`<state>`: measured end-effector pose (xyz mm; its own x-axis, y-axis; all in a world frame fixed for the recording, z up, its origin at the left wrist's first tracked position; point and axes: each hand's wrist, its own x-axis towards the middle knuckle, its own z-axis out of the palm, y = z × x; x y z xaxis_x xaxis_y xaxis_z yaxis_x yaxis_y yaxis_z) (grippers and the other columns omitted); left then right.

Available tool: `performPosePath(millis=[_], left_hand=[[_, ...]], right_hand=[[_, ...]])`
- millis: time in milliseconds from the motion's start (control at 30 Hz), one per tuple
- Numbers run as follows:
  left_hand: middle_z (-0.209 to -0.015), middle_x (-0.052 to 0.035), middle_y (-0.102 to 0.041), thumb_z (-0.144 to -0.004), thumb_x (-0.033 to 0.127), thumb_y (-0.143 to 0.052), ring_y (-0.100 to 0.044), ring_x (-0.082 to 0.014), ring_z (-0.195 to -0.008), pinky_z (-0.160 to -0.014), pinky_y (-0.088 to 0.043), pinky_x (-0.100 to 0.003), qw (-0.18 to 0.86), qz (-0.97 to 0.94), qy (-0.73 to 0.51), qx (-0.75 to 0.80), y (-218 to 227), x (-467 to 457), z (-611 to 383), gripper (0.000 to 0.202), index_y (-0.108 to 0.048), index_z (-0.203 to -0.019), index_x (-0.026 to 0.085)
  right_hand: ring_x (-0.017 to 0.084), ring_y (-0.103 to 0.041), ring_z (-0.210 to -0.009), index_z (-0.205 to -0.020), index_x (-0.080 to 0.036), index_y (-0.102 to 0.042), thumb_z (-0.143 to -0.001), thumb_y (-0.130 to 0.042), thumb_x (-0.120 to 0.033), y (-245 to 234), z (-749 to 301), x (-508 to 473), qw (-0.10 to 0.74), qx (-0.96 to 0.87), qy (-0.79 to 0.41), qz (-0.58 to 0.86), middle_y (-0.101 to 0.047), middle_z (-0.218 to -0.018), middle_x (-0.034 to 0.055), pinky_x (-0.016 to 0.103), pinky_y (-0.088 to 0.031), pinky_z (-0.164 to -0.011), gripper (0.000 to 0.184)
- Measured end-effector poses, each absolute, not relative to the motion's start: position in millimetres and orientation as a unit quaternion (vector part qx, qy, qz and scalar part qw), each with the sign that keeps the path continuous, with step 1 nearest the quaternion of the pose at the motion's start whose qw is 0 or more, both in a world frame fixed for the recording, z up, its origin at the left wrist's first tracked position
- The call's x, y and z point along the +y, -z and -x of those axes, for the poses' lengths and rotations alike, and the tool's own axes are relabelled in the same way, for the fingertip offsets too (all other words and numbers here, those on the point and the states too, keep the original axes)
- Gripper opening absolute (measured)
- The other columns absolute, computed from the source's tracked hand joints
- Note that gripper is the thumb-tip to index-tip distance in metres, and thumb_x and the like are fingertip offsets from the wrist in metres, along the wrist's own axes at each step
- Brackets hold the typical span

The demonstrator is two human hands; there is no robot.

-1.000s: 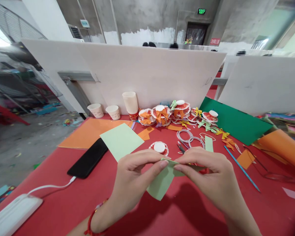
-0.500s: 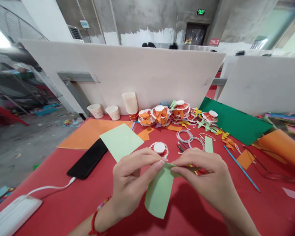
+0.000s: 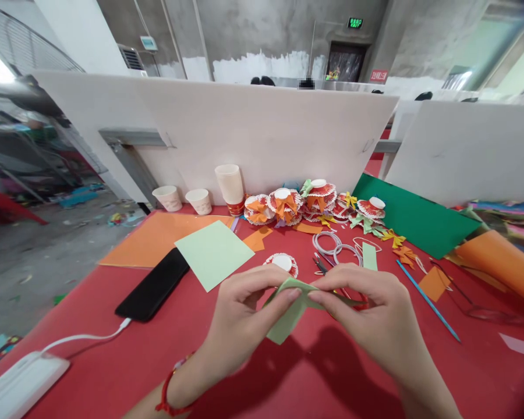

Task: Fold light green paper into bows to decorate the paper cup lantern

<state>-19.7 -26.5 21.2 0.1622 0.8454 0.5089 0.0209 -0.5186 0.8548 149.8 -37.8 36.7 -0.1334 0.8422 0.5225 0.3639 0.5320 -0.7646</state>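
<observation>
A strip of light green paper [image 3: 287, 323] is pinched in both hands above the red table. My left hand [image 3: 248, 317] grips it between thumb and fingers, closed, with one part hanging below the thumb. My right hand [image 3: 367, 311] is closed on the paper's other side, thumb pressed near the bend. Both thumb tips are close together, and the fingers hide part of the fold. Just behind the hands lies a red and white fluted paper piece [image 3: 283, 262]. A light green sheet [image 3: 213, 254] lies beyond my left hand.
A black phone [image 3: 152, 285] is cabled to a white power bank [image 3: 24, 384] on the left. Paper cups [image 3: 198, 202] and red paper ornaments with bows [image 3: 284, 203] line the back board. Wire coils [image 3: 348, 254] and a blue stick [image 3: 428, 299] lie to the right.
The green paper's hanging part has been brought up and now looks shorter, with a fold showing over my left thumb. My left hand has shifted slightly right.
</observation>
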Motion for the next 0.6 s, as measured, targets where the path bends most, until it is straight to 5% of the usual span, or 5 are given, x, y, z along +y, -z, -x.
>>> performPosePath(millis=[600], left_hand=[[-0.070,0.0006,-0.072,-0.073,-0.001,-0.061,-0.065,-0.0097,-0.068,-0.063,-0.053,-0.015,0.327,-0.651,-0.621,0.291,-25.5,-26.4,22.6,0.026,-0.075,-0.077,0.021]], right_hand=[[0.010,-0.061,-0.058,-0.069,-0.021,-0.069,-0.074,-0.070,-0.010,-37.5,-149.9,-40.4,0.468,-0.749,-0.219,0.415,-0.069,-0.063,-0.0040,0.020,-0.047,-0.055,0.012]])
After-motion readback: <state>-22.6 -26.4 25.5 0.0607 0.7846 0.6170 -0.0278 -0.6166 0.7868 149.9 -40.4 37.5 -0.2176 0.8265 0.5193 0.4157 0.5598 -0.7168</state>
